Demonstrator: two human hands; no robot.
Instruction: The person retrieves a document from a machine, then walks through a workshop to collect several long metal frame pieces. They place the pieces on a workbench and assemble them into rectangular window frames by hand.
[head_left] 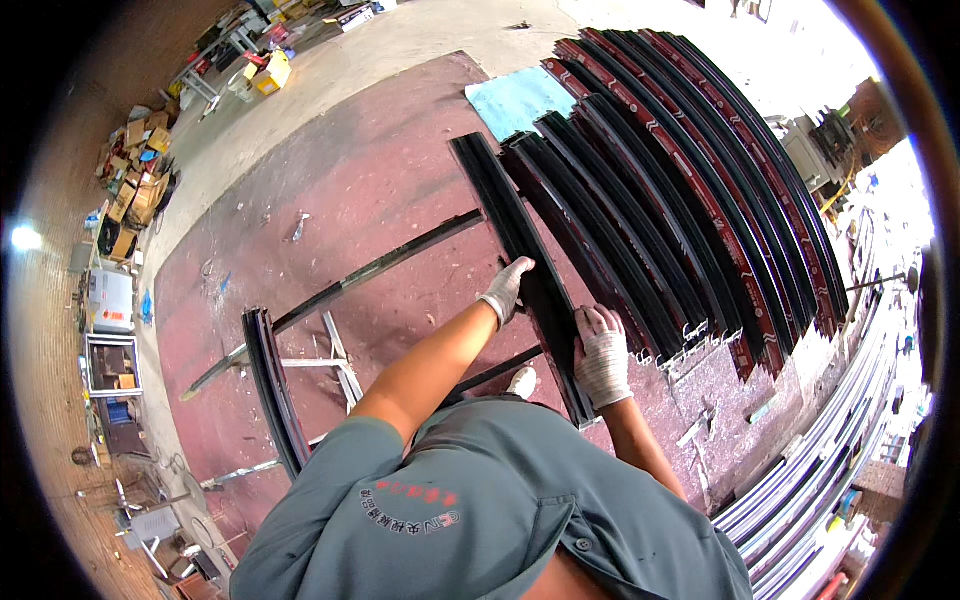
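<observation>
A long black metal profile [512, 225] runs lengthwise in front of me, tilted toward the far left. My left hand [507, 290], in a white work glove, is closed on its left edge. On the opposite edge, nearer to my body, my gloved right hand [602, 360] grips the same profile with its fingers bent over the side. The undersides of both grips are hidden. Beneath the profile's far part passes a dark crossbar [380, 263]. Just to the right lie rows of black profiles [610, 215], some with dark red printed film.
A shorter stack of dark profiles [270, 385] rests at left, across the bars. Pale strips [340, 360] lie between. A light blue sheet [515, 100] is at the far end. Silvery lengths [810, 500] fill the lower right; cardboard boxes [140, 190] line the left wall.
</observation>
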